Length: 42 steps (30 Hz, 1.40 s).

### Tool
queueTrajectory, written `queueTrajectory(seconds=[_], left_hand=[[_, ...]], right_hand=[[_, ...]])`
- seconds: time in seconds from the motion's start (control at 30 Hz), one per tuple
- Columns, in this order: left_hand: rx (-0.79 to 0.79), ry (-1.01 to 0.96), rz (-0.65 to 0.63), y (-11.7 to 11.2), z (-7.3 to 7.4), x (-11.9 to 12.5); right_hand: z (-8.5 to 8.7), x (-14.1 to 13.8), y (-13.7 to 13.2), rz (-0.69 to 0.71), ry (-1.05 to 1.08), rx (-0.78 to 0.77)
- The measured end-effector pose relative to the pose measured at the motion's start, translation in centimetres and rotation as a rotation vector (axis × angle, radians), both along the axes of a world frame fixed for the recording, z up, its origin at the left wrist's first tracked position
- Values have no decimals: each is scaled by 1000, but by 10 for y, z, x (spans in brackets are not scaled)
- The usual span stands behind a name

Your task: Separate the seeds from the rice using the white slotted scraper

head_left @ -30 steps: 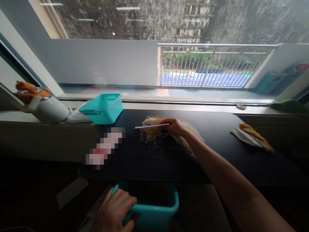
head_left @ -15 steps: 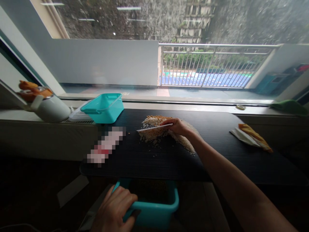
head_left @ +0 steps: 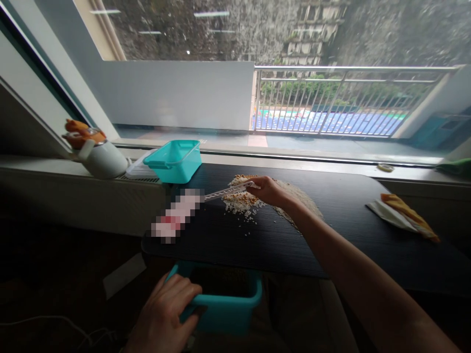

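My right hand (head_left: 271, 190) reaches across the black table (head_left: 331, 230) and is closed on a thin white flat strip (head_left: 228, 190) that points left. The strip lies over a heap of white and yellow grains (head_left: 246, 197) spread on the table. My left hand (head_left: 165, 314) grips the near left rim of a teal bin (head_left: 224, 301) held below the table's front edge. Some grains show inside that bin.
A second teal bin (head_left: 174, 161) stands at the table's back left, beside a clear lid and a white pot (head_left: 101, 158) on the sill. A yellow and white wrapper (head_left: 403, 214) lies at the right. A blurred patch covers something on the table's left. A window runs behind.
The strip has tilted and swept the grains a little toward the front edge. The view has shifted, so the table and bins sit further right in the picture. My left hand keeps its grip.
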<state>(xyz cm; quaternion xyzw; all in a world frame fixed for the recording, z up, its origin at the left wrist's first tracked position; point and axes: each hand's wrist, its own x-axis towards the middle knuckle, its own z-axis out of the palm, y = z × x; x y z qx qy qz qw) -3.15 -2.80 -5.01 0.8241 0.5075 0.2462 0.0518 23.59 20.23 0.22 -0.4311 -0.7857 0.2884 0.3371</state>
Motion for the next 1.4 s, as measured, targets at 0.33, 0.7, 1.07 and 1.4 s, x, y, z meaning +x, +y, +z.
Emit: queueTrajectory(seconds=[0.33,0.7,1.07,1.4], left_hand=[[9,-32,4,-2,2,-2],[20,-60,-24,0,2,21],[-100,-52,5,5,4,30],[-144,-87,8,4,2,32]], right_hand=[[6,16,-54,128,24,-8],[-8,61,-85,-236,-8,177],[-40,38,-111,-231,-375,510],[-46,46,-153,-220,-453,586]])
